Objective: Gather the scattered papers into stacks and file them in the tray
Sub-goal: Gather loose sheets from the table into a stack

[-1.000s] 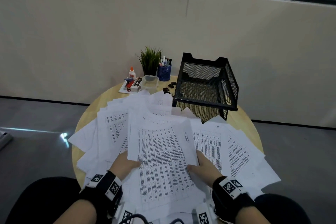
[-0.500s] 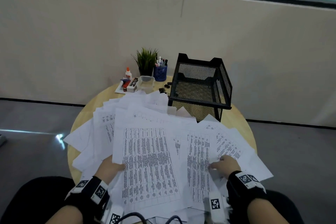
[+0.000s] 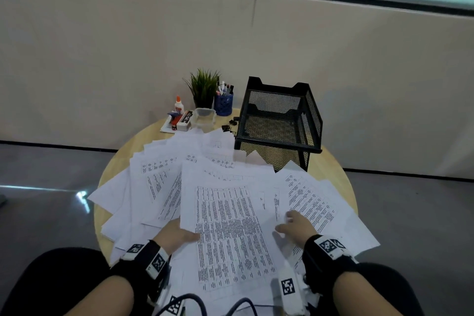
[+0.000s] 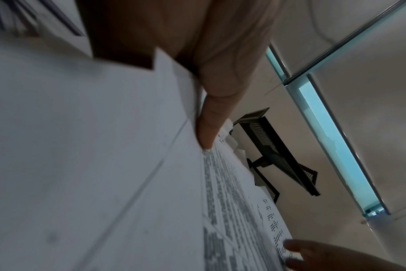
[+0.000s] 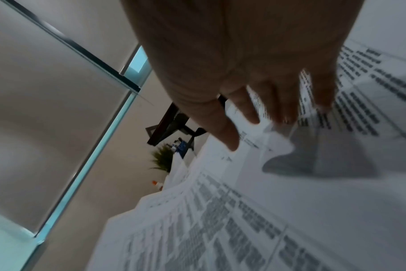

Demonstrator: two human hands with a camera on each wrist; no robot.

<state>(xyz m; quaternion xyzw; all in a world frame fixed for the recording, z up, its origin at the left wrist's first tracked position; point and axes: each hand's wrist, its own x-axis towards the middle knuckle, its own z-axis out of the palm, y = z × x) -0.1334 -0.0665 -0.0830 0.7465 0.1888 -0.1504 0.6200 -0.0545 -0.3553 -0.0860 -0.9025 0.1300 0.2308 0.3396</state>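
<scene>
Papers (image 3: 230,226) are lying fanned across the tabletop (image 3: 331,161); the left hand (image 3: 174,236) is pinching the top sheets' edge to anchor them, while the right hand (image 3: 295,226), fingers spread, is sweeping strays inward.

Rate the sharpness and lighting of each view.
Head view: sharp, evenly lit, print on the papers legible as rows. Left wrist view: dim, the left hand soft, shadowed. Right wrist view: motion-blurred right hand, casting a shadow on the sheets.
</scene>
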